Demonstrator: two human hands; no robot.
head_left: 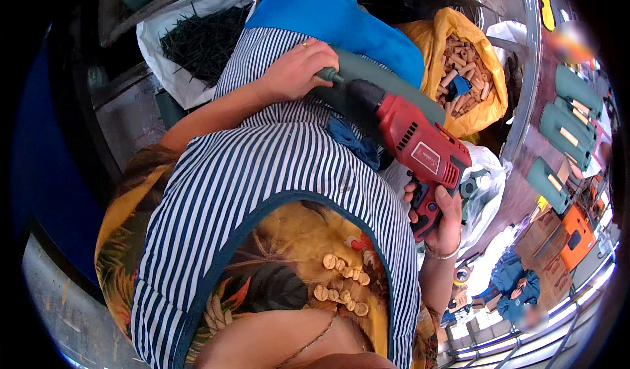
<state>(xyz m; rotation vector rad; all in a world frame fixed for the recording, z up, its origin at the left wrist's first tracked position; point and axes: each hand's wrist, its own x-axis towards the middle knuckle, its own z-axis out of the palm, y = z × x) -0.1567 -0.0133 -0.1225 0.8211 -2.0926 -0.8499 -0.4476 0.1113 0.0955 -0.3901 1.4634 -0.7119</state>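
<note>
Where the striped apron [259, 54] spreads, a dark green tube [400, 93] lies lengthwise from ten to four o'clock, overlapped by the red drill [420, 139] aimed toward ten. The right hand [444, 215], at five, is wrapped around the drill; the nearer left hand [298, 70] curls at the tube's ten-o'clock end, whether gripping the small green piece [329, 75] I cannot tell.

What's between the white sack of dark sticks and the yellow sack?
Left hand, green tube, blue cloth and striped apron, in the head view.
</note>
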